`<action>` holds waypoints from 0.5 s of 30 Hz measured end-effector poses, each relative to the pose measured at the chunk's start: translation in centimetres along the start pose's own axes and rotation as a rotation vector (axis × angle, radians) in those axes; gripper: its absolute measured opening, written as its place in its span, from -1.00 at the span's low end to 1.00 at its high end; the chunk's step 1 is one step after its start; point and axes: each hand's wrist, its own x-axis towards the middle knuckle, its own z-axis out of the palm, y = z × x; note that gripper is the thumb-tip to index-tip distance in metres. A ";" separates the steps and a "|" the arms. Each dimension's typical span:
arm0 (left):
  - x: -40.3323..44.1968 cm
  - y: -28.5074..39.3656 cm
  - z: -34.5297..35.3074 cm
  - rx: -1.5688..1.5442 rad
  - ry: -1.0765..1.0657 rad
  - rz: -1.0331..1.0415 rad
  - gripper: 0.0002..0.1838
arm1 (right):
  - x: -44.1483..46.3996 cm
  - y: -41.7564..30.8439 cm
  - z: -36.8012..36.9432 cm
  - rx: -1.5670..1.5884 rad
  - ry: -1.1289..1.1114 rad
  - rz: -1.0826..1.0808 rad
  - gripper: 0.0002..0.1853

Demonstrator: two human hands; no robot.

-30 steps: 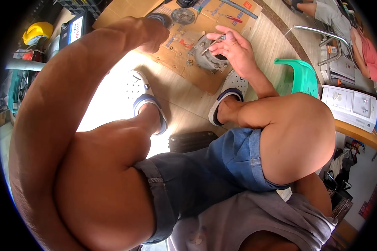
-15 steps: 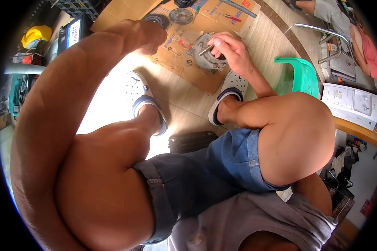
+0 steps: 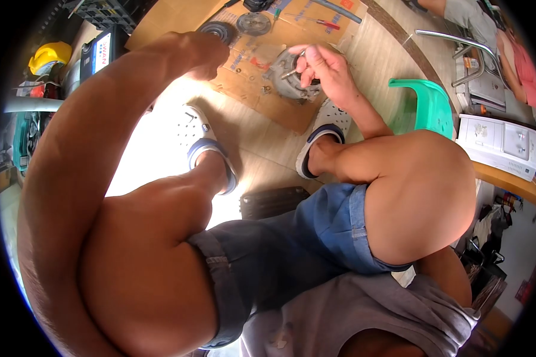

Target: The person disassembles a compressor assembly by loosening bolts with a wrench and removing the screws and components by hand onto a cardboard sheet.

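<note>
My left hand point(image 3: 199, 55) is closed over the left part of a flattened cardboard sheet point(image 3: 232, 92), close to a dark round ring-shaped part point(image 3: 219, 31). Its fingers curl away from view, so whatever they hold is hidden. Between the thumb and fingers of my right hand point(image 3: 327, 72) is a short thin metal rod point(image 3: 288, 74), pointing down to the left. Just under that hand lies a grey cast-metal housing point(image 3: 286, 88) with a round opening, partly covered by the fingers. Small nuts or washers point(image 3: 265, 90) rest on the cardboard beside it.
A round metal disc point(image 3: 254, 24) and a red-handled screwdriver point(image 3: 328, 24) lie farther back on the cardboard. To the right stands a green plastic stool point(image 3: 432, 104). A battery point(image 3: 101, 53) and a yellow object point(image 3: 49, 56) are at left. Another person point(image 3: 515, 71) is at upper right.
The fingers of my right hand have shifted slightly around the rod, with the index finger lifting. My left hand sits slightly farther left and stays closed. The housing stays on the cardboard.
</note>
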 end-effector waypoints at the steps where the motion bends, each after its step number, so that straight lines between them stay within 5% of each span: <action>1: 0.2 -0.2 0.2 0.023 -0.003 -0.002 -0.54 | -0.2 -0.2 0.2 -0.125 -0.028 -0.038 -0.54; 7: 0.5 -0.3 -0.3 0.032 -0.044 0.017 -0.54 | -0.9 0.4 -0.2 -0.040 0.008 -0.200 -0.59; 15: 0.7 -0.1 -0.4 0.062 0.006 0.047 -0.53 | -1.0 0.5 -0.4 0.645 0.184 0.106 -0.52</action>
